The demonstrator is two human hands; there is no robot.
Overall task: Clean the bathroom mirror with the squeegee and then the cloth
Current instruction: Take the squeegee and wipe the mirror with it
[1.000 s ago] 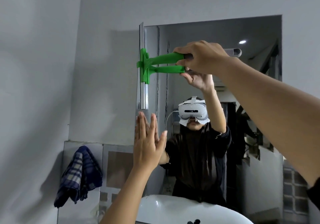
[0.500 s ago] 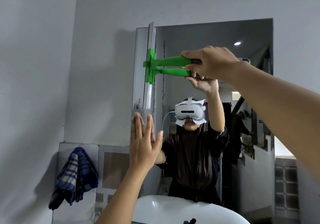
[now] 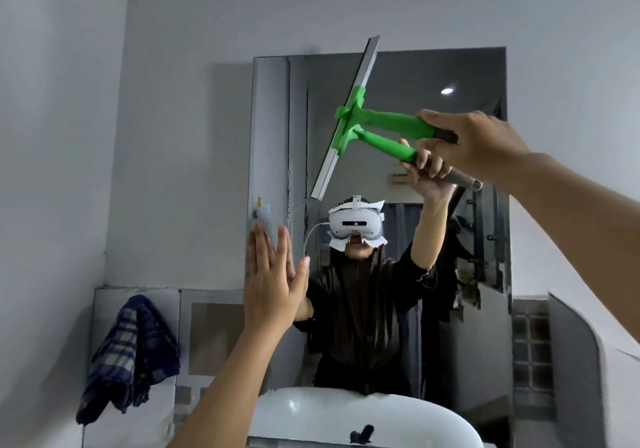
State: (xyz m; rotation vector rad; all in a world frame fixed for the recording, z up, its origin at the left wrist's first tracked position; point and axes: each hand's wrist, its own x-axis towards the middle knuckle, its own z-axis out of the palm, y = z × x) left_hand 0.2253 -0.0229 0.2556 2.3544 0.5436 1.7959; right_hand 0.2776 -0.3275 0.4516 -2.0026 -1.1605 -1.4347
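Observation:
The rectangular wall mirror (image 3: 391, 77) hangs straight ahead and reflects a person with a headset. My right hand (image 3: 474, 142) grips the green handle of the squeegee (image 3: 388, 123) near the mirror's upper middle. Its grey blade (image 3: 346, 118) lies tilted across the glass, top end past the mirror's upper edge, and its reflection meets it there. My left hand (image 3: 273, 281) rests flat, fingers together and up, against the mirror's lower left edge. A dark blue checked cloth (image 3: 130, 354) hangs on the wall at lower left.
A white basin (image 3: 346, 416) sits below the mirror. Grey walls surround it, with a tiled panel (image 3: 207, 336) behind the cloth and a corner close on the left.
The squeegee has swept right from the mirror's left edge and its blade has tilted from upright to slanted. My left hand stays flat on the glass. My view has shifted.

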